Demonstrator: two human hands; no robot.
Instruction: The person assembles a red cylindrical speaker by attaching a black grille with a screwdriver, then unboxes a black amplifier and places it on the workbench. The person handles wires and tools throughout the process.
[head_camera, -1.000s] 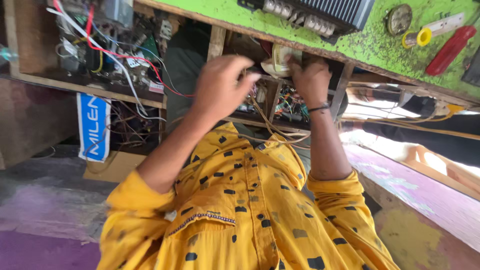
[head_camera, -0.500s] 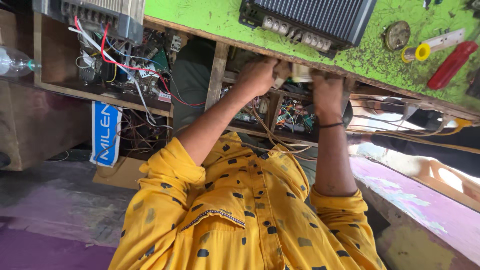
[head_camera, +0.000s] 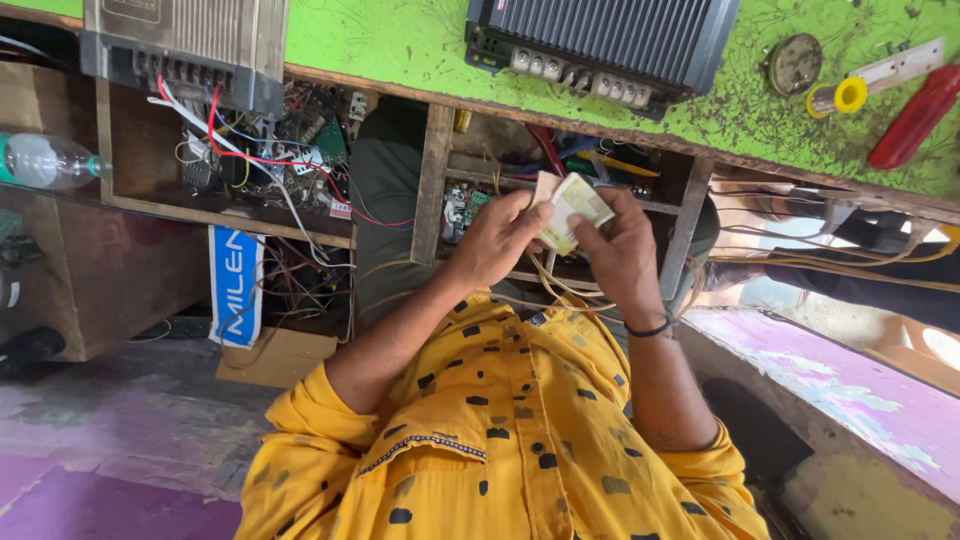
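Observation:
My left hand and my right hand meet in front of a wooden shelf, and both pinch a small stack of pale paper notes. The left thumb lies across the near edge of the notes, and the right fingers grip the other side. A thin black band circles my right wrist. My yellow shirt with black spots fills the lower part of the view. Behind the hands is the shelf compartment, crammed with circuit boards, wires and small tools.
A green worktop carries a black finned amplifier, a silver amplifier with red and white wires, a red-handled tool and a yellow tape roll. A plastic bottle lies on a shelf at left. A cardboard box sits below.
My hands have drawn back from the shelf towards me and now hold the paper notes between them. The view has shifted, so more of the worktop and silver amplifier shows.

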